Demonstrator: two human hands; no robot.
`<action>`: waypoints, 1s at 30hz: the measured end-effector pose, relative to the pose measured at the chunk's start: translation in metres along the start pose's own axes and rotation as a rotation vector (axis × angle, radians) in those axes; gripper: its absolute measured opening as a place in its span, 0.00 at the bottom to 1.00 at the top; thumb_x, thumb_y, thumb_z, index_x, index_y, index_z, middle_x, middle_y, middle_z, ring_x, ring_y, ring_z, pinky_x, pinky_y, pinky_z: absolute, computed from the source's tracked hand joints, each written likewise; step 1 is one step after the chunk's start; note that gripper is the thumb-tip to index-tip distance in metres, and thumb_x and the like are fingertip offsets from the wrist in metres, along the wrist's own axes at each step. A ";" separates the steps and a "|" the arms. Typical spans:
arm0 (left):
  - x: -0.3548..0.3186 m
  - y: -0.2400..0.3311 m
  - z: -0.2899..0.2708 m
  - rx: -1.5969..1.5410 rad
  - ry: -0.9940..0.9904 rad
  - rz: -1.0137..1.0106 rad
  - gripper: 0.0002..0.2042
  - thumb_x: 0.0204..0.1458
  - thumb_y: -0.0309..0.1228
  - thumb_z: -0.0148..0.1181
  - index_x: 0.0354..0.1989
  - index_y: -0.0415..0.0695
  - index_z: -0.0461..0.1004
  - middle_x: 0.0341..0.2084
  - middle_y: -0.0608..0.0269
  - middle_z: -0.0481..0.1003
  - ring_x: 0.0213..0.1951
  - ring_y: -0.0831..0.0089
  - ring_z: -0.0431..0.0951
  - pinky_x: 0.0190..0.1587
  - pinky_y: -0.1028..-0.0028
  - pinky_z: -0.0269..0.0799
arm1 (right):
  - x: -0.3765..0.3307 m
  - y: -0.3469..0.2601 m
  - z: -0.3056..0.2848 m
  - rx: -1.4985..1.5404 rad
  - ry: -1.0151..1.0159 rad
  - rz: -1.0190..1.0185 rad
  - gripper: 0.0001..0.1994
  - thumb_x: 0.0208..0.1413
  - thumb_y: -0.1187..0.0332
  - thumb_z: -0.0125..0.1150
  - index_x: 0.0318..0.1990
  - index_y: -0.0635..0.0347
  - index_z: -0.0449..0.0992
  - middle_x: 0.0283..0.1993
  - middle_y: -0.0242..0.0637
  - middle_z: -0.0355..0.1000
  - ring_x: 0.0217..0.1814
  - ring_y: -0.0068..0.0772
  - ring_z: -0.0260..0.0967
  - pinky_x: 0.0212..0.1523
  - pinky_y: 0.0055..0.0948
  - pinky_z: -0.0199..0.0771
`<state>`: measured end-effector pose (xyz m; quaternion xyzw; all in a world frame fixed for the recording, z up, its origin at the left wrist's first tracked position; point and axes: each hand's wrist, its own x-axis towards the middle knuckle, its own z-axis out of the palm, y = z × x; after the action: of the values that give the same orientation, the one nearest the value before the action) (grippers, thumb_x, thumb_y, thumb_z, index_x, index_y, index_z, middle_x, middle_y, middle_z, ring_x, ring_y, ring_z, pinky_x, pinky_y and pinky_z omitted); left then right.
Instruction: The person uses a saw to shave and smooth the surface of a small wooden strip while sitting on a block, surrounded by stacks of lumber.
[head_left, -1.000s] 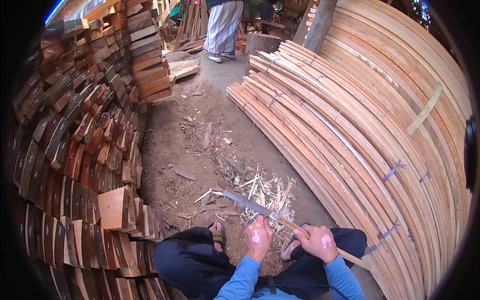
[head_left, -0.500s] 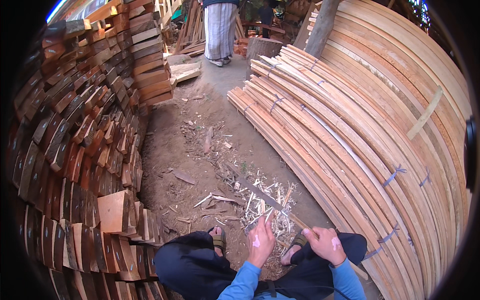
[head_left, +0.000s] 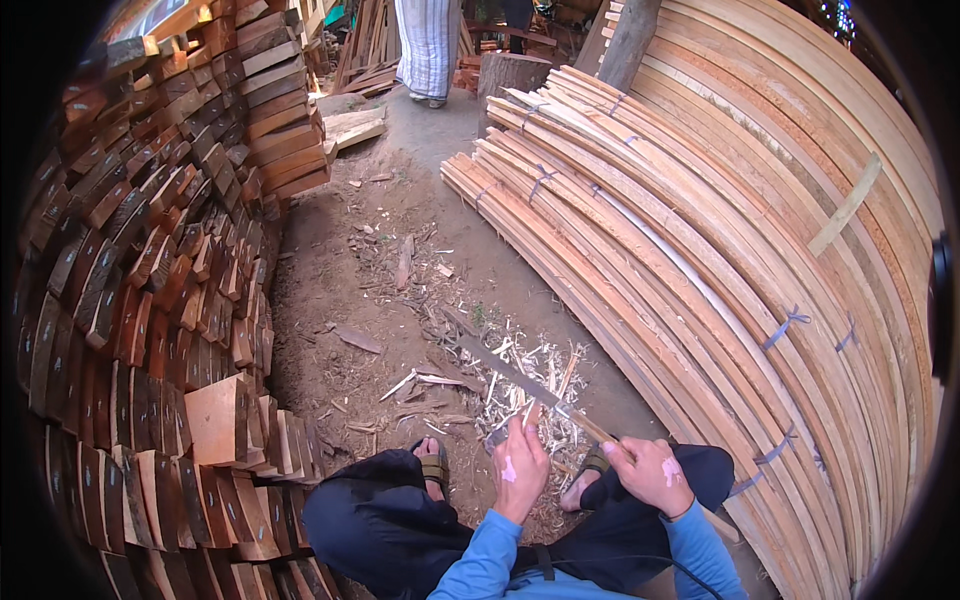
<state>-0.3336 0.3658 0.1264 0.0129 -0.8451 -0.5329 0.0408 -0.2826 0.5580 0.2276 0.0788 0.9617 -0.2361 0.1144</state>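
My right hand is closed round the long wooden handle of a knife. Its broad, dull grey blade points away to the upper left, over a heap of pale wood shavings. Close beside the blade, my left hand is closed on a small piece of wood, whose end shows above the fingers near the base of the blade. Most of that piece is hidden by the hand. Behind the right hand, the handle's pale rear end shows over my dark trousers.
Stacked timber blocks rise on the left. Bundles of long wooden strips, tied with bluish bands, lie on the right beside a leaning post. Wood scraps litter the dirt floor. A person in a striped wrap stands far ahead near a stump.
The whole view has shifted slightly, so the surroundings sit a little higher and further left. Both hands keep their holds, and the left hand's piece has moved slightly against the blade.
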 end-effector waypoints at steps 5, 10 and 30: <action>-0.004 0.011 -0.004 -0.059 -0.009 0.016 0.09 0.71 0.32 0.49 0.46 0.39 0.73 0.22 0.37 0.77 0.29 0.34 0.80 0.32 0.42 0.69 | 0.005 0.018 0.006 -0.113 0.119 0.070 0.24 0.69 0.45 0.58 0.38 0.60 0.84 0.31 0.56 0.79 0.37 0.67 0.78 0.45 0.56 0.79; -0.005 0.000 -0.001 -0.152 -0.074 -0.073 0.10 0.72 0.32 0.50 0.45 0.38 0.71 0.23 0.40 0.77 0.27 0.38 0.80 0.31 0.45 0.69 | 0.008 0.032 0.006 -0.033 0.109 0.070 0.23 0.69 0.46 0.58 0.37 0.59 0.85 0.31 0.57 0.79 0.38 0.66 0.78 0.45 0.56 0.79; 0.004 0.002 -0.013 -1.208 -0.373 -0.639 0.14 0.78 0.42 0.44 0.39 0.49 0.66 0.20 0.78 0.56 0.17 0.88 0.50 0.18 0.80 0.42 | -0.004 0.026 -0.012 -0.014 0.043 -0.121 0.22 0.65 0.53 0.65 0.27 0.63 0.74 0.23 0.57 0.68 0.27 0.64 0.69 0.31 0.51 0.68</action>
<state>-0.3364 0.3545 0.1344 0.1440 -0.3494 -0.8877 -0.2631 -0.2756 0.5858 0.2280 0.0247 0.9686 -0.2343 0.0795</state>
